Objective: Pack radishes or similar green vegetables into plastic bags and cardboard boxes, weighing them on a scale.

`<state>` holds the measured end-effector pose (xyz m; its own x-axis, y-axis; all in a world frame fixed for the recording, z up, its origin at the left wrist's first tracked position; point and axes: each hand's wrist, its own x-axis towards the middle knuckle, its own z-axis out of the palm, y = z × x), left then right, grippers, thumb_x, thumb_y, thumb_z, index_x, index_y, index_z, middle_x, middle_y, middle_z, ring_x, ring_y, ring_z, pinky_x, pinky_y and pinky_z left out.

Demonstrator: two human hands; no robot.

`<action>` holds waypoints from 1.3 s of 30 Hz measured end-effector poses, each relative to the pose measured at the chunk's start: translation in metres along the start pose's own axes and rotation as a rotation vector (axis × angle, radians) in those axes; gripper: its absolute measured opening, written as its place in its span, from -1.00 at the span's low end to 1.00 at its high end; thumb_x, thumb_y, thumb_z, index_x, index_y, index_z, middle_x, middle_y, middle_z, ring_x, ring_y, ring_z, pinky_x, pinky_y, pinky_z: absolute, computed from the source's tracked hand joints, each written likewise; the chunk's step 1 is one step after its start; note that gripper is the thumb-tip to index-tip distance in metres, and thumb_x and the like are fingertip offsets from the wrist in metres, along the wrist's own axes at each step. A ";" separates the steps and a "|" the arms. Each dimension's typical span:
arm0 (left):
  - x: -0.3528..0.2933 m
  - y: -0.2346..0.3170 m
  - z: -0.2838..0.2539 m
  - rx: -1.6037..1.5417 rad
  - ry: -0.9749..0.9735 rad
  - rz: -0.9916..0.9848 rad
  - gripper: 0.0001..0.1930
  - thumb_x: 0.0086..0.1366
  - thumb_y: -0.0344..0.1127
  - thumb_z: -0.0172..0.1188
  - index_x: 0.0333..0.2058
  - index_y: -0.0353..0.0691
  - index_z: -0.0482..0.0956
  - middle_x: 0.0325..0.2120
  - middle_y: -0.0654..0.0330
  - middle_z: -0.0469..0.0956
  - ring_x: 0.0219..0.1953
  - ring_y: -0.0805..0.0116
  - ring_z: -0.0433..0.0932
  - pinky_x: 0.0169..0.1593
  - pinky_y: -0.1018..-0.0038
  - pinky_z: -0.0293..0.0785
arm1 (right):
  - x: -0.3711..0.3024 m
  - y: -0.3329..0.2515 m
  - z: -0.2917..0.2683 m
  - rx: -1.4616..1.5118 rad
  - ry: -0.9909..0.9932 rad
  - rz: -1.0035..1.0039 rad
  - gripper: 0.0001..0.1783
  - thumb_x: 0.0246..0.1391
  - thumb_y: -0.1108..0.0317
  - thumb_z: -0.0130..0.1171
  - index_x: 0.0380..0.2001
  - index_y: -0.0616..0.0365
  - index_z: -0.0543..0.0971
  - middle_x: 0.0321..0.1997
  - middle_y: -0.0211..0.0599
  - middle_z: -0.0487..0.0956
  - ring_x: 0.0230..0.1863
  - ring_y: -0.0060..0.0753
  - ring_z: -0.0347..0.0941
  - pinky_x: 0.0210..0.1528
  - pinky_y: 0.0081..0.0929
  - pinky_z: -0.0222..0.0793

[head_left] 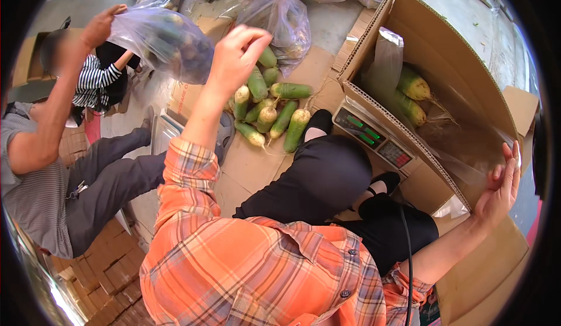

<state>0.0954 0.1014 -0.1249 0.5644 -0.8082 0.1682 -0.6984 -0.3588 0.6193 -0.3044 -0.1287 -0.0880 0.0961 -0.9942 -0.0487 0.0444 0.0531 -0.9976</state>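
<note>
My left hand (236, 51) is raised over the pile, its fingers curled in and no thing showing in them. Beneath and beside it, several green radishes (284, 118) with pale root ends lie on flattened cardboard. At the right, a tall open cardboard box (403, 124) sits on a digital scale (374, 133) with a lit display. Inside it, green radishes (412, 85) rest against a clear plastic liner (388, 51). My right hand (501, 181) is at the box's near right corner, fingers stretched out, beside the liner's edge.
On the left, a person in grey holds up a clear bag (166, 42) of dark roundish produce. Another person in stripes sits behind. Filled plastic bags (286, 25) stand at the back. Reddish-brown blocks (105, 267) are stacked lower left. A black cable (407, 256) hangs by my right arm.
</note>
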 end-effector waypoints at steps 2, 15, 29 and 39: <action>-0.046 -0.073 0.016 -0.060 0.036 -0.193 -0.87 0.12 -0.35 0.12 -0.40 -0.28 0.55 -0.51 0.18 0.47 -0.47 0.45 0.44 -0.35 0.54 0.35 | 0.001 0.000 0.000 -0.023 0.011 -0.004 -0.62 0.16 0.35 -0.10 0.03 0.25 0.33 -0.10 -0.30 0.45 -0.57 -0.79 0.08 -0.55 -0.88 0.00; -0.171 -0.247 0.073 0.007 -0.096 -0.992 -0.81 0.10 -0.23 0.12 -0.37 -0.20 0.57 -0.67 0.21 0.47 -0.59 0.40 0.44 -0.40 0.45 0.40 | 0.003 0.003 -0.001 -0.104 0.012 -0.010 -0.60 0.18 0.34 -0.12 0.05 0.30 0.30 -0.09 -0.28 0.44 -0.54 -0.77 0.06 -0.51 -0.85 0.00; -0.085 -0.256 0.081 0.357 -0.272 -0.684 -0.59 0.11 -0.07 0.05 -0.11 -0.15 0.42 -0.26 -0.03 0.50 -0.16 0.09 0.46 -0.11 0.26 0.35 | 0.001 0.004 0.007 -0.183 0.045 -0.029 -0.60 0.17 0.34 -0.11 0.05 0.30 0.30 -0.05 -0.24 0.43 -0.54 -0.76 0.06 -0.51 -0.84 0.01; -0.127 -0.232 0.072 0.259 -0.087 -0.475 -0.67 0.22 -0.11 -0.12 -0.33 -0.22 0.52 -0.45 0.00 0.50 -0.34 0.06 0.48 -0.25 0.31 0.37 | 0.000 0.004 0.004 -0.118 0.091 -0.038 -0.61 0.14 0.36 -0.06 0.03 0.29 0.33 -0.13 -0.26 0.48 -0.55 -0.80 0.10 -0.54 -0.88 0.02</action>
<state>0.1541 0.2537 -0.3449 0.8132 -0.5610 -0.1548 -0.4673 -0.7880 0.4008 -0.3000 -0.1278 -0.0917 0.0058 -0.9999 -0.0100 -0.0712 0.0096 -0.9974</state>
